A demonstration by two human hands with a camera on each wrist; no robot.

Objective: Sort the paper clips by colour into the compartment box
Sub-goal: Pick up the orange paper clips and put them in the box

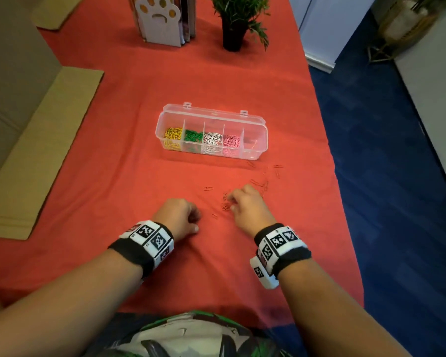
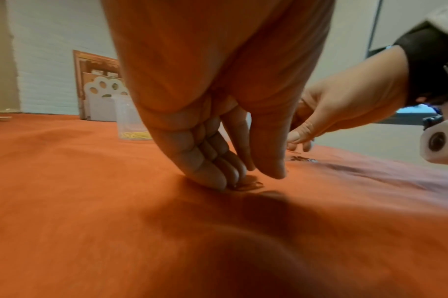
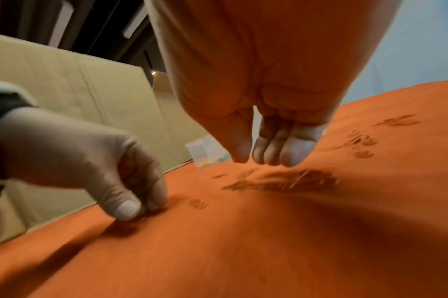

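The clear compartment box (image 1: 258,148) stands mid-table, lid open, with yellow, green, white and pink clips in separate compartments and a few red ones in the right-hand end compartment. Loose red paper clips (image 1: 264,182) lie scattered on the red cloth in front of it, hard to see against it. My left hand (image 1: 197,220) has curled fingers on the cloth, and its thumb and fingertips pinch a small bunch of red clips (image 2: 250,183). My right hand (image 3: 250,159) hangs fingers-down, tips just over a blurred pile of red clips (image 3: 284,179), holding nothing I can see.
Flattened cardboard (image 1: 36,150) lies along the table's left side. A paw-shaped book stand (image 1: 160,19) and a potted plant (image 1: 236,24) stand at the back. The table's right edge drops to blue carpet (image 1: 397,176).
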